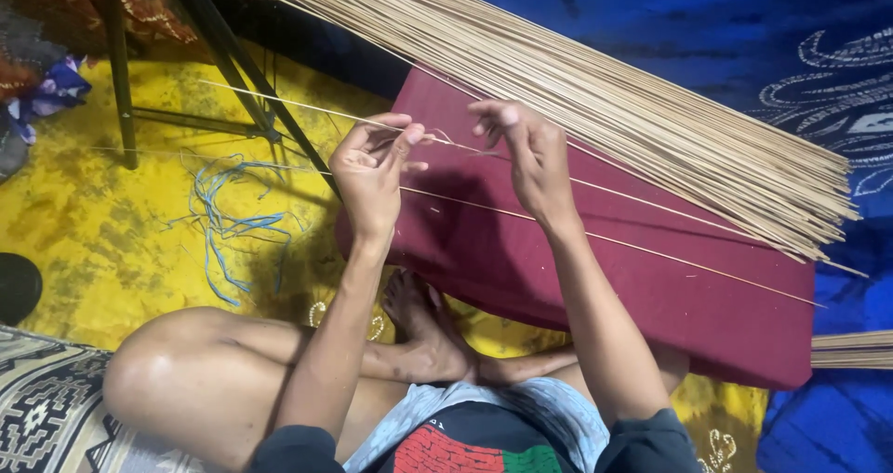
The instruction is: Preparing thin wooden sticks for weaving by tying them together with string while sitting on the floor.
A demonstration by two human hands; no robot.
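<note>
My left hand point(372, 166) pinches a thin pale stick point(279, 103) that runs off to the upper left. My right hand point(526, 147) is close beside it, fingers curled, pinching a fine thread or sliver point(456, 145) that spans between both hands. Both hands hover over a maroon cushion point(651, 250). Two more thin sticks point(651, 252) lie across the cushion. A large bundle of pale sticks point(605, 92) lies diagonally behind the hands.
A yellow patterned cloth point(112, 231) covers the floor at left, with loose blue strings point(228, 222) on it. Dark metal stand legs point(233, 64) rise at upper left. Blue patterned fabric point(791, 26) lies at right. My crossed legs and a foot point(419, 324) sit below the cushion.
</note>
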